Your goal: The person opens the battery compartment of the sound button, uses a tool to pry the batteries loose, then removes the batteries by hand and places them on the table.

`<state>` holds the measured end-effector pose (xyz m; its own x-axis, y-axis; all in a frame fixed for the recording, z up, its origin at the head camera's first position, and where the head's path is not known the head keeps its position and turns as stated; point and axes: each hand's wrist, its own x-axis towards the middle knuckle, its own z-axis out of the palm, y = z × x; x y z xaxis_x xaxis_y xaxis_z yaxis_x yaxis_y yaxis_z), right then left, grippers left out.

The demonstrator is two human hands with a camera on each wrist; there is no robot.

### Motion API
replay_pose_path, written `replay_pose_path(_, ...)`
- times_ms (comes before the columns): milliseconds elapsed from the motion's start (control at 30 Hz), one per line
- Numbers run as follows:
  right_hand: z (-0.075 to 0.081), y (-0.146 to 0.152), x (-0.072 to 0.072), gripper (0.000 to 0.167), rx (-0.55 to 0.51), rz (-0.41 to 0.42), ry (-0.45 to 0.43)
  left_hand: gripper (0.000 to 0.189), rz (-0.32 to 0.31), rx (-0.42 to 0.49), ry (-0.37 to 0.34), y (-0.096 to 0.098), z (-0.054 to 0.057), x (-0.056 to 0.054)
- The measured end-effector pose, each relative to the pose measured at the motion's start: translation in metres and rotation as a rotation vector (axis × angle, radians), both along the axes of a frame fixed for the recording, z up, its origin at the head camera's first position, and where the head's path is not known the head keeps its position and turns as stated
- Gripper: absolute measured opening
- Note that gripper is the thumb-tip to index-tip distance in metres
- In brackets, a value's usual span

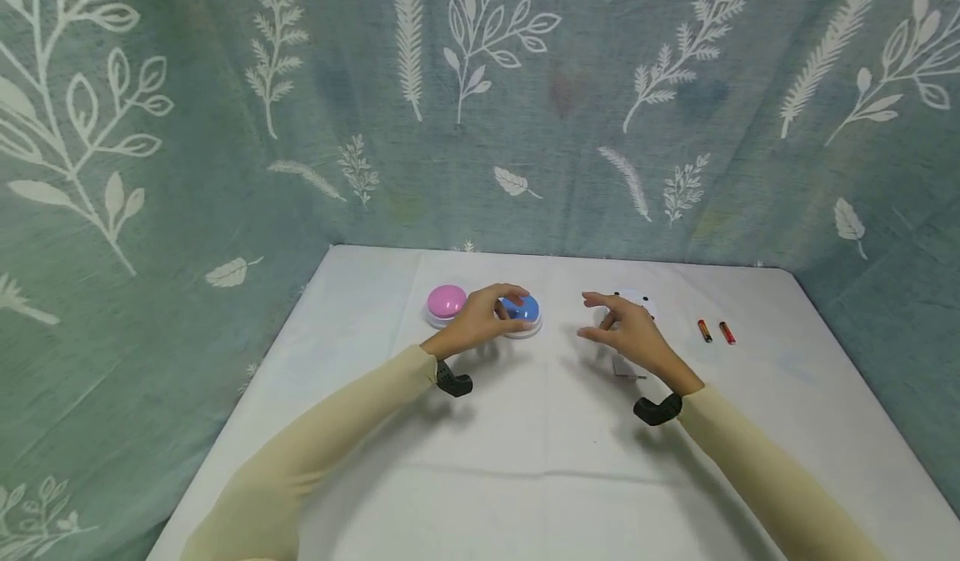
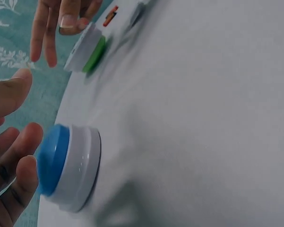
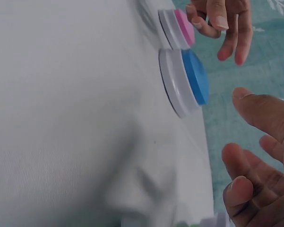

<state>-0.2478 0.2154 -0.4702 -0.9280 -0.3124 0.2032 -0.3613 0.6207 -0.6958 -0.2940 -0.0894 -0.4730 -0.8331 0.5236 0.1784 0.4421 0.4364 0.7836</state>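
My left hand (image 1: 477, 319) hovers near a blue-topped push button (image 1: 527, 308) with a white round base, fingers loosely bent and thumb apart, holding nothing. In the left wrist view the blue dome (image 2: 53, 161) stands just beside the fingertips. A matching pink-topped button (image 1: 446, 301) sits to its left, partly behind that hand. My right hand (image 1: 636, 336) is raised in front of a white-based button (image 1: 639, 299), its fingers parted from the thumb with nothing between. That button lies upside down, its green top (image 2: 94, 54) against the table.
Two small batteries (image 1: 705, 331) (image 1: 727, 333) lie to the right. A small greyish piece (image 1: 625, 367), partly hidden, lies below my right hand. A white cloth covers the table (image 1: 510, 511). Patterned green fabric (image 1: 465, 186) hangs behind and at both sides.
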Motion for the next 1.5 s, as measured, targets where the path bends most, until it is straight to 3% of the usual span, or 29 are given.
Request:
replay_pose_path(300, -0.007, -0.034, -0.009, 0.067, -0.01, 0.044, -0.017, 0.066, 0.019, -0.023, 0.041, -0.025, -0.009, 0.002)
replay_pose_path(500, -0.012, -0.047, -0.015, 0.07, -0.008, 0.04, -0.054, 0.076, 0.046, -0.062, 0.037, -0.03, -0.014, 0.001)
replay_pose_path(800, -0.022, -0.058, -0.025, 0.076, 0.029, 0.004, -0.126, 0.086, 0.059, -0.117, 0.0, -0.026, -0.027, -0.009)
replay_pose_path(1067, -0.026, -0.066, -0.034, 0.076, 0.04, 0.003, -0.133, 0.094, 0.099, -0.172, -0.015, -0.02, -0.028, -0.016)
replay_pose_path(1500, -0.035, -0.079, -0.046, 0.076, 0.077, 0.004, -0.129, 0.084, 0.086, -0.16, -0.058, -0.019, -0.034, -0.026)
